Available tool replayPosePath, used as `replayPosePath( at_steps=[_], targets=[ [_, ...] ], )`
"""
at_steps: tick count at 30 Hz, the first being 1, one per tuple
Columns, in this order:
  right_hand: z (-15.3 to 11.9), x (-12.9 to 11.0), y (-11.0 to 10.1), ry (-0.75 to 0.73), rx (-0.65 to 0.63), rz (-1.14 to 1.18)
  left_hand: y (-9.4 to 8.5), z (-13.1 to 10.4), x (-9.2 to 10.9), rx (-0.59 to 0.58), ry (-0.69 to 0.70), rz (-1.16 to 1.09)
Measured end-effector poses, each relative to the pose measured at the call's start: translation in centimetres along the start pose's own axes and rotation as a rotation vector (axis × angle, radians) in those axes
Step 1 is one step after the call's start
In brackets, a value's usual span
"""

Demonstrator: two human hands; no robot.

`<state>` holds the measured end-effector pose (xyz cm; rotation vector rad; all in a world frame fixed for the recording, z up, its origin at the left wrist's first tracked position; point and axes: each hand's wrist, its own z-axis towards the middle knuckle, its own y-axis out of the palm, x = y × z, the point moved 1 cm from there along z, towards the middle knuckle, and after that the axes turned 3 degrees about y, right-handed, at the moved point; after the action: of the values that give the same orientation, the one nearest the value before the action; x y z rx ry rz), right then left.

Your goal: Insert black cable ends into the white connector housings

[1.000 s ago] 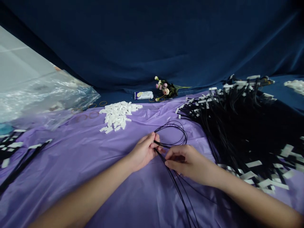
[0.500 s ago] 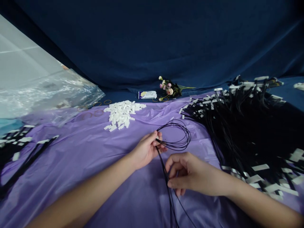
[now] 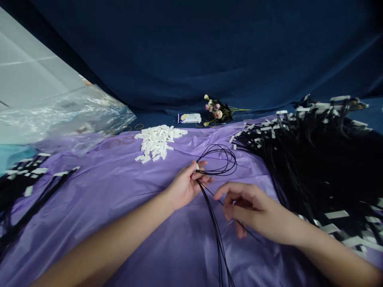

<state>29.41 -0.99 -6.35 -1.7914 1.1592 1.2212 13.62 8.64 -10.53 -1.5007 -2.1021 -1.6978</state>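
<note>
My left hand (image 3: pixel 189 184) is closed around a bunch of thin black cords (image 3: pixel 213 217), pinching them beside a small white tag (image 3: pixel 197 167). From its fingertips the cords bow out to the right in a loose coil (image 3: pixel 230 169), and their tails hang toward me. One single black cord (image 3: pixel 220 202) splits off from the tails and runs to my right hand (image 3: pixel 243 207). The fingers there are curled around that cord, the index finger stretched along it; the exact grip is partly hidden behind the fingers.
White tags (image 3: pixel 157 141) lie heaped on the purple cloth (image 3: pixel 113 207). Black cords with white tags are piled at right (image 3: pixel 317 167) and left (image 3: pixel 30 171). Behind are artificial flowers (image 3: pixel 218 111), a small packet (image 3: pixel 189 118), clear plastic (image 3: pixel 74 115) and a dark blue curtain (image 3: pixel 194 52).
My right hand has moved slightly right and up, drawing the single cord away from the other tails. My left hand keeps hold of the bunch, and the view has shifted slightly.
</note>
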Motion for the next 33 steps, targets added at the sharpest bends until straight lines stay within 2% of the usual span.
replayPosePath(
  at_steps=[3,6,8,12,15,18,21,26,29,33],
  targets=[
    [-0.1,-0.5,-0.6,-0.050,-0.113,0.081,0.0,0.1,0.0,0.004,0.014,-0.025],
    [0.0,-0.7,-1.6,-0.143,-0.091,0.111,0.1,0.1,0.0,0.034,-0.003,-0.018],
    [0.2,-0.7,-2.2,-0.184,0.036,0.146,0.2,0.1,0.0,0.053,-0.016,0.015],
    [0.9,-0.3,-2.9,-0.312,0.412,0.189,0.4,0.0,0.0,0.074,0.003,0.060],
    [1.2,0.2,-2.7,-0.453,0.553,0.114,0.3,0.0,-0.2,0.047,0.015,0.114],
    [1.4,0.5,-2.1,-0.542,0.545,0.199,0.1,0.1,-0.4,0.016,0.036,0.137],
    [1.5,0.5,-1.6,-0.563,0.542,0.347,-0.1,0.2,-0.6,0.029,0.064,0.111],
    [1.3,-0.2,-1.8,-0.661,0.670,0.468,-0.3,0.3,-0.7,-0.003,0.024,0.116],
    [0.9,-0.6,-1.9,-0.664,0.715,0.462,-0.2,0.1,-0.7,-0.088,-0.029,0.124],
    [0.5,-0.3,-1.3,-0.695,0.609,0.374,0.0,-0.4,-0.7,-0.199,-0.078,0.119]
  ],
)
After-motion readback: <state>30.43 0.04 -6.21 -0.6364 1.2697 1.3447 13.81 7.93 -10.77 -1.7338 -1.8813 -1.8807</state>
